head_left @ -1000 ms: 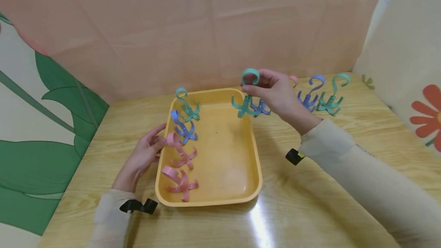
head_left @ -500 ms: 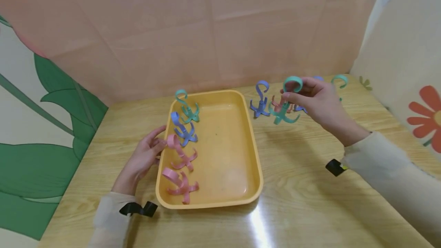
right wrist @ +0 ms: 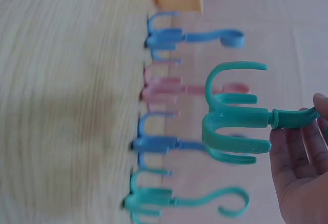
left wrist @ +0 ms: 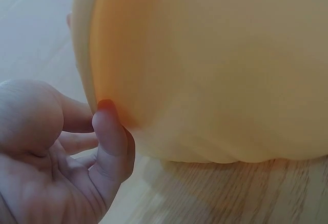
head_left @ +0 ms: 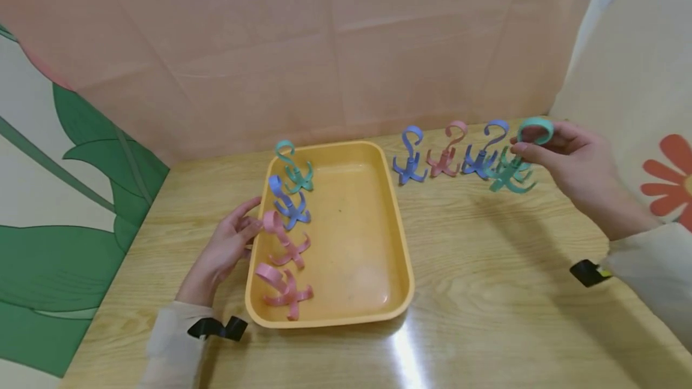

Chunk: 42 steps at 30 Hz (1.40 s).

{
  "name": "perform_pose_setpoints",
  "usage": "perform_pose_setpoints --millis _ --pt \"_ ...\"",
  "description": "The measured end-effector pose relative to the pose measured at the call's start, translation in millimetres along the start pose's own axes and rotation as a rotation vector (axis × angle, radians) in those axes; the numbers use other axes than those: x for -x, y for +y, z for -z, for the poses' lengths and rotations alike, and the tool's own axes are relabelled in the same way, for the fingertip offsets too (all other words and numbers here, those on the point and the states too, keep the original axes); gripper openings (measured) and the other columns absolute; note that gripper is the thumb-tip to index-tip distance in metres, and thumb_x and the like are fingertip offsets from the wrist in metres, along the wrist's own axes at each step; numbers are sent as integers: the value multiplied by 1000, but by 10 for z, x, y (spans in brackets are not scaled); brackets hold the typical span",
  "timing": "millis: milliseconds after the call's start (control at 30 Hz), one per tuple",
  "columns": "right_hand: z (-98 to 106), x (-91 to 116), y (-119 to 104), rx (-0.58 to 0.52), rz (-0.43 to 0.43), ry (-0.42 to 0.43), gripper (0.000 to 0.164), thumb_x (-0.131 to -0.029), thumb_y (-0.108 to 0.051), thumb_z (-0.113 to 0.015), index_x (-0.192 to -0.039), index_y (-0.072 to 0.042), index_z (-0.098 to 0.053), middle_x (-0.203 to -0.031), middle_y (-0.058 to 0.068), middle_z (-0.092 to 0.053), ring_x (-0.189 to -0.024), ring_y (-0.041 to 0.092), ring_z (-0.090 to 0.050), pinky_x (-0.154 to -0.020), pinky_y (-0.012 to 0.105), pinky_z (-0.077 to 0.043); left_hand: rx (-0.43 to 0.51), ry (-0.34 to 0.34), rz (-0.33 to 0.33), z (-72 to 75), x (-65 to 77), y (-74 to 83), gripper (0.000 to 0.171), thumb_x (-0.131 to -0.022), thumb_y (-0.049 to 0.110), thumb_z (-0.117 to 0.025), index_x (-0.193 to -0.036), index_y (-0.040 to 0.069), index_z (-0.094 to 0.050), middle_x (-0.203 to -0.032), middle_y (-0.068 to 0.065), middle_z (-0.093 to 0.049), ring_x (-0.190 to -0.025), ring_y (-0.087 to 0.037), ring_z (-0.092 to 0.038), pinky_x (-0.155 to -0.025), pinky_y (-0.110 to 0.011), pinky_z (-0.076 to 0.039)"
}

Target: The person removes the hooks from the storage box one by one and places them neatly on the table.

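My left hand (head_left: 224, 251) grips the left rim of a yellow tray (head_left: 351, 245); the left wrist view shows fingers and thumb curled at its edge. Along the tray's left side sit a green hook (head_left: 297, 177), a blue hook (head_left: 294, 212) and two pink ones, each with several upturned prongs. Off to the right, my right hand (head_left: 586, 167) pinches another green pronged hook (right wrist: 236, 121) by its curved upper end, holding it raised with prongs lowermost. Behind it, partly covered in the head view, a green hook (right wrist: 154, 199) stands on the table.
A row of upright hooks lines the table's back: a blue hook (head_left: 411, 164), a pink hook (head_left: 446, 158), then another blue hook (head_left: 481, 161). A pink cloth (head_left: 346, 47) hangs behind. A flowered panel (head_left: 638, 107) bounds the right.
From above the tray's right edge, my right hand has carried the green hook rightward to the far end of the row. My left hand stays at the tray's rim.
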State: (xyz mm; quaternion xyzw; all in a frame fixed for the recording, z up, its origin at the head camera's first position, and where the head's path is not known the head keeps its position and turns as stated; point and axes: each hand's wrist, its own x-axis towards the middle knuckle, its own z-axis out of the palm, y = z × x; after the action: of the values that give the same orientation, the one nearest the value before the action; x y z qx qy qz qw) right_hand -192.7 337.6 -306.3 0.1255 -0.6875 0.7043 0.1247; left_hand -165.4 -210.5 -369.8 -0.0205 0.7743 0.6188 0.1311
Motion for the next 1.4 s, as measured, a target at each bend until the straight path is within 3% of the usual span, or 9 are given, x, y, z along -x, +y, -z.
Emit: perform_pose_setpoints --millis 300,400,500,633,867,1100,1267,1400 --pt "430 62 69 34 0 45 28 -89 12 -69 -115 13 -62 -103 7 -74 -89 12 -72 -74 17 -56 4 4 6 2 -1 4 58 -107 7 -43 -161 17 -25 -115 -19 -61 -90 -24 -68 -66 -36 -60" --pt "547 54 91 151 27 84 29 -89 10 -70 -117 15 -62 -101 4 -74 -87 11 -72 -73 16 -56 11 4 2 -3 2 5 57 -107 7 -43 -161 17 -25 -116 -20 -61 -91 -24 -68 -68 -38 -61" --pt "660 40 129 177 51 118 30 -88 11 -70 -116 16 -61 -100 5 -74 -85 11 -71 -72 17 -56 17 3 -5 -2 2 2 57 -107 8 -43 -160 17 -25 -117 -20 -61 -92 -24 -68 -69 -38 -61" --pt "808 15 183 89 23 144 28 -86 12 -71 -114 13 -64 -100 5 -74 -83 12 -72 -71 17 -56 20 4 -18 2 2 3 56 -107 8 -44 -160 15 -25 -116 -19 -61 -92 -22 -68 -67 -36 -61" --pt "1015 -43 258 74 -65 199 28 -85 8 -75 -113 5 -69 -96 0 -76 -80 7 -73 -67 15 -56 13 15 -23 -5 5 17 57 -107 8 -45 -160 16 -26 -116 -19 -62 -92 -22 -69 -63 -34 -60" --pt "1141 -131 400 -64 -104 214 29 -84 13 -73 -111 3 -71 -95 1 -75 -80 8 -73 -66 18 -57 16 12 -18 -7 -4 9 57 -107 8 -45 -160 16 -26 -116 -19 -62 -90 -21 -68 -62 -33 -60" --pt "1204 -190 480 25 -124 207 30 -85 6 -75 -114 1 -70 -99 -2 -74 -80 5 -72 -67 16 -56 22 8 -16 -13 -7 4 58 -107 7 -45 -160 16 -26 -115 -18 -62 -88 -21 -68 -63 -33 -60" --pt "1241 -265 521 23 -168 229 29 -85 2 -77 -113 -2 -71 -98 -5 -74 -80 4 -71 -66 16 -56 33 10 -12 -22 -10 0 57 -107 7 -45 -160 16 -27 -115 -18 -62 -89 -23 -69 -64 -34 -60"
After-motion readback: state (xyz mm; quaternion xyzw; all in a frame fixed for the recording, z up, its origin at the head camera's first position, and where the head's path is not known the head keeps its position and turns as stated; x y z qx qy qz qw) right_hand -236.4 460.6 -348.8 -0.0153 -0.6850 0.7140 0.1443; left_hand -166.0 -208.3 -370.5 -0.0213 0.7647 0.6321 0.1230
